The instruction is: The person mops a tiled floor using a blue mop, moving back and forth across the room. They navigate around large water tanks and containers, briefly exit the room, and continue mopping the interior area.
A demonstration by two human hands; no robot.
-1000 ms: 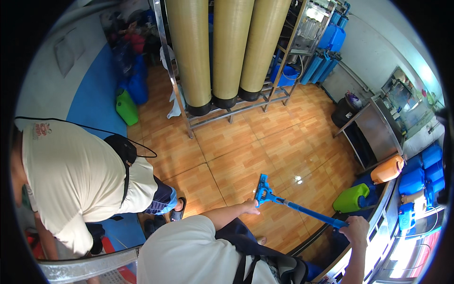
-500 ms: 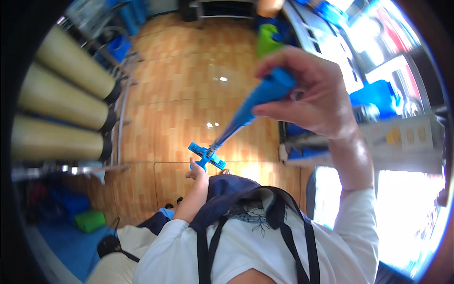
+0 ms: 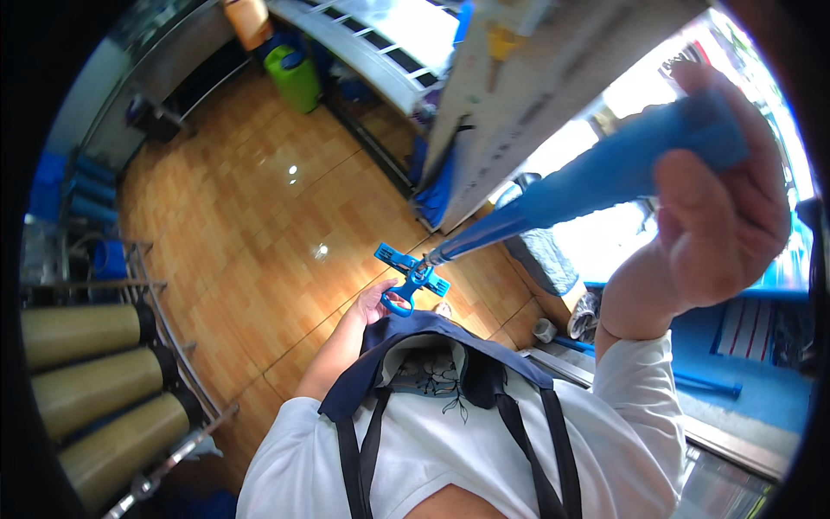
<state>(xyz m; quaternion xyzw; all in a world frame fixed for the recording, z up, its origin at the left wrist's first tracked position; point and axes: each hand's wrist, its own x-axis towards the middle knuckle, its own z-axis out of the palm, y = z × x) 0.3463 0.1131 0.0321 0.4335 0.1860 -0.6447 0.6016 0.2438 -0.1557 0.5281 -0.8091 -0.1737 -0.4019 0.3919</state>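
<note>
A long blue pole (image 3: 566,189) slants from upper right down to near my waist. Its thick ribbed blue grip lies in my right hand (image 3: 731,212), the thumb closed over it near the top end. At the lower end of the pole is a blue crossbar fitting (image 3: 437,285) with a ring-shaped handle (image 3: 398,299). My left hand (image 3: 372,303) is closed at the side of that ring, its fingers partly hidden. The pole looks like a mop handle, but no mop pad shows.
Large tan cylinders (image 3: 86,376) lie on a metal rack (image 3: 177,333) at the left. A green container (image 3: 294,80) stands by a metal counter (image 3: 372,43) farther off. To the right are a doorway (image 3: 605,242) and a blue mat (image 3: 692,346).
My view has turned to the right, toward the doorway. My right hand and the pole's grip end now appear farther right and larger. Both hands stay on the pole.
</note>
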